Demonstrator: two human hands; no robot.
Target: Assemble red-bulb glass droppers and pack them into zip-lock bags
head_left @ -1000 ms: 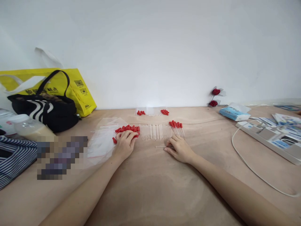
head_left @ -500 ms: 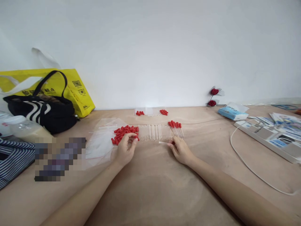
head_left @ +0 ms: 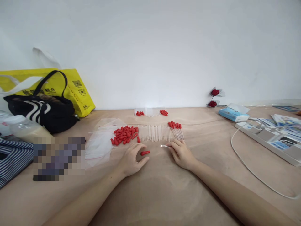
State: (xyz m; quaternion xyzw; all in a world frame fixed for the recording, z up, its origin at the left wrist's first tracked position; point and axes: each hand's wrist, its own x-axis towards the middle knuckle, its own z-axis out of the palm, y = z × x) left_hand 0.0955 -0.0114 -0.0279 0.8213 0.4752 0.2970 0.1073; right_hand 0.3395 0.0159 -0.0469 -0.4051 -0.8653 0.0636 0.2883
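My left hand [head_left: 133,159] is open, thumb and fingers apart around a single red rubber bulb [head_left: 145,153] that lies on the table. My right hand [head_left: 182,153] pinches a thin clear tube [head_left: 164,146], whose end points left toward that bulb. Behind my left hand is a pile of red bulbs [head_left: 123,134]. A row of clear tubes [head_left: 154,133] lies side by side in the middle. At its right end several tubes with red bulbs fitted [head_left: 175,125] lie together, just beyond my right hand.
Clear plastic bags [head_left: 98,141] lie left of the pile. Small bags with red bulbs [head_left: 150,111] lie near the wall. A yellow bag [head_left: 82,91] and black bag [head_left: 56,116] stand at left. At right are tissues [head_left: 232,113], a power strip [head_left: 270,142] and its white cable [head_left: 246,175].
My left hand has come from the pile toward me and opened, and a red bulb now lies between its fingers. My right hand moved slightly nearer with the tube.
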